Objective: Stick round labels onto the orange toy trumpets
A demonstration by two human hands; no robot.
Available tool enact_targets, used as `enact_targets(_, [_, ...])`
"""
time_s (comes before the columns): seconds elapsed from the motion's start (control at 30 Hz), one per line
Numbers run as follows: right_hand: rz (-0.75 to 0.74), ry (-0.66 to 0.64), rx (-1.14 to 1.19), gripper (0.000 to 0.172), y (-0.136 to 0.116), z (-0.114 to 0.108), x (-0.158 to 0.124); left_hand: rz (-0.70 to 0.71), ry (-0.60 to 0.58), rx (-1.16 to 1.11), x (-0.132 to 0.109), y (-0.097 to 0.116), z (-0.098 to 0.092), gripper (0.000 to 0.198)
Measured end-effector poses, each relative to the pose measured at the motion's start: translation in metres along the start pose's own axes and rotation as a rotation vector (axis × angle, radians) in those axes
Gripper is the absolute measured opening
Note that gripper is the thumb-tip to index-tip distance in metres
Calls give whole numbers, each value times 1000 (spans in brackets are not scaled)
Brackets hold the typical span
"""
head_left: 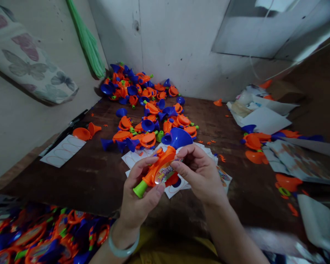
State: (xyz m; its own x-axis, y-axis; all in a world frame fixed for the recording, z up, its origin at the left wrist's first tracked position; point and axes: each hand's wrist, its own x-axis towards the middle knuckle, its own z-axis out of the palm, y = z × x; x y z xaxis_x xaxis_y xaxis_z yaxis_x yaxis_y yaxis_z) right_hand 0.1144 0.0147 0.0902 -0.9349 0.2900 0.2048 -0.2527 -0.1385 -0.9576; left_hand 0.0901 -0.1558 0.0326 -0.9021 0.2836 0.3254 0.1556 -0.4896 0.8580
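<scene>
Both hands hold an orange toy trumpet point(162, 167) in front of me, with a blue bell, a green mouthpiece and a printed oval sticker on its side. My left hand point(139, 192) is closed around the mouthpiece end, thumb along the lower edge. Fingers of my right hand point(199, 170) pinch at the sticker's upper end, near the blue bell; whether they grip the sticker's edge or the body cannot be made out. Beneath the toy lie white sticker sheets point(170, 191), partly covered by it and by my hands.
More toy trumpets point(148, 121) are heaped at the back of the dark table point(99, 183). A crate of stickered ones point(44, 234) stands at lower left. A used sheet point(63, 150) and orange funnels point(82, 134) lie left. Papers point(266, 117) and a sheet stack point(302, 163) lie right.
</scene>
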Motion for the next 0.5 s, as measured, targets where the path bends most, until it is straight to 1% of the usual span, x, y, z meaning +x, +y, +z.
enact_targets(0.23, [16, 12, -42, 26, -1, 2, -1, 0, 44, 59, -1, 0, 0, 45])
enact_targets(0.4, [41, 20, -68, 33, 0, 3, 0, 7, 62, 78, -1, -2, 0, 44])
enact_targets(0.5, [28, 27, -106, 30, 0, 4, -1, 7, 73, 85, -2, -2, 0, 43])
